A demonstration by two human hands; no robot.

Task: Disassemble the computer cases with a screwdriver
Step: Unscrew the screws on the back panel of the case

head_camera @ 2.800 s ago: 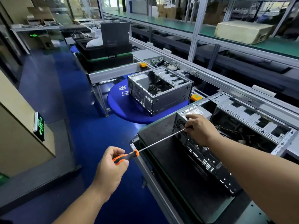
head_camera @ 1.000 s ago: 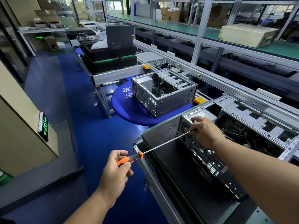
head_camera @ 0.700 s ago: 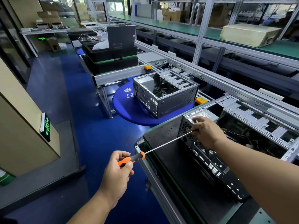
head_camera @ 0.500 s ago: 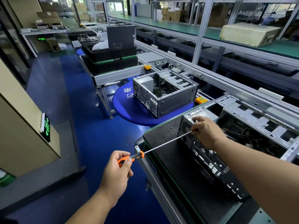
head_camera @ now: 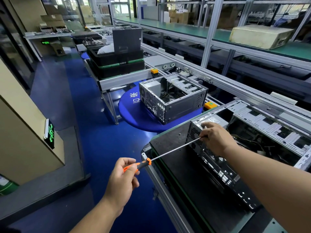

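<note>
1. Your left hand (head_camera: 122, 179) grips the screwdriver (head_camera: 161, 158) handle, fingers curled round it.
2. Your right hand (head_camera: 216, 138) pinches its shaft tip against the computer case (head_camera: 218, 167) rear, lying open on the black mat (head_camera: 170, 140).

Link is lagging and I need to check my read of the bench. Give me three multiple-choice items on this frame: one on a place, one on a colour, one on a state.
1. Where does the second computer case stand?
A. on the blue round table
B. on the floor
C. on the green shelf

2. What colour is the screwdriver handle?
A. yellow and blue
B. orange and black
C. plain red

3. What is the right hand doing?
A. hanging idle
B. lifting a side panel
C. pinching the shaft near the tip at the near case

Answers: 1 A, the case sits on the blue disc. 2 B, seen in the left hand. 3 C, fingers close on the shaft.
</note>
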